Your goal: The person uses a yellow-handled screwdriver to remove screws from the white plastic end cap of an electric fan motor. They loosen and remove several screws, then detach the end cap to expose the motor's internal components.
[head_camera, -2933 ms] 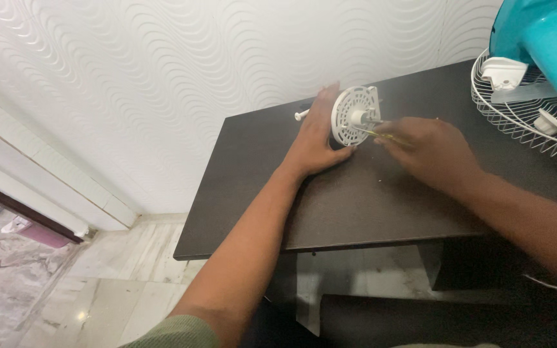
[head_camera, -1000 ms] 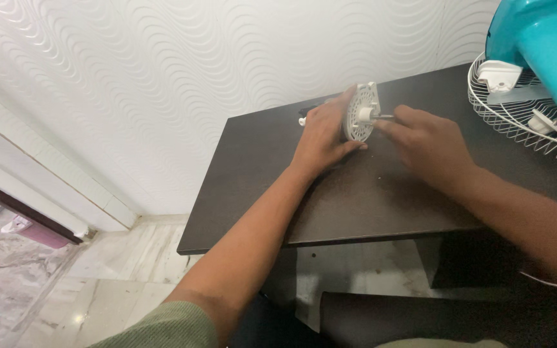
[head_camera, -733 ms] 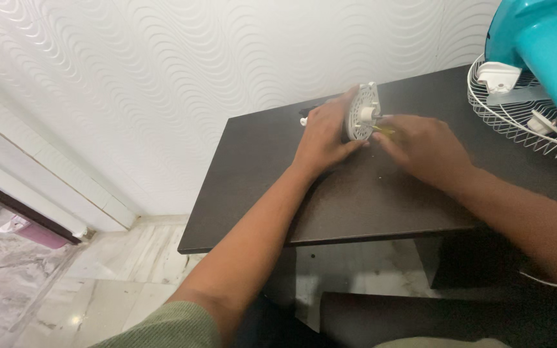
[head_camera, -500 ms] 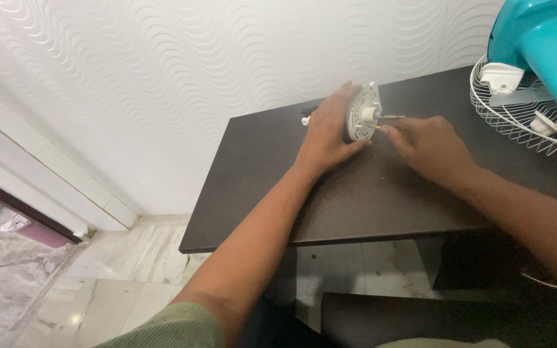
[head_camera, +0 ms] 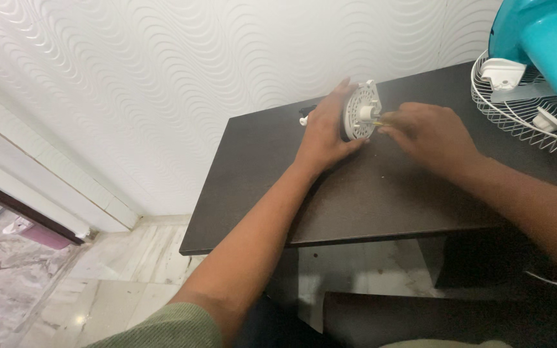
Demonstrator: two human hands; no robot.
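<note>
A round white plastic fan part (head_camera: pixel 360 111) with slots and a short centre shaft stands on edge on the dark brown table (head_camera: pixel 356 193). My left hand (head_camera: pixel 325 132) wraps around its left side and back and keeps it upright. My right hand (head_camera: pixel 427 134) grips a thin screwdriver (head_camera: pixel 381 118) with a yellow-green handle. Its tip points at the face of the part, just below the shaft. Most of the handle is hidden inside my fist.
A teal fan body (head_camera: pixel 549 45) lies on a white wire fan guard (head_camera: pixel 517 109) at the table's right end. A small white piece (head_camera: pixel 303 120) sits behind my left hand near the patterned white wall (head_camera: pixel 162 77). Marble floor (head_camera: pixel 66 290) lies below left.
My right hand has shifted slightly up with the screwdriver, its tip staying against the part's face. My left hand still holds the part upright in the same spot.
</note>
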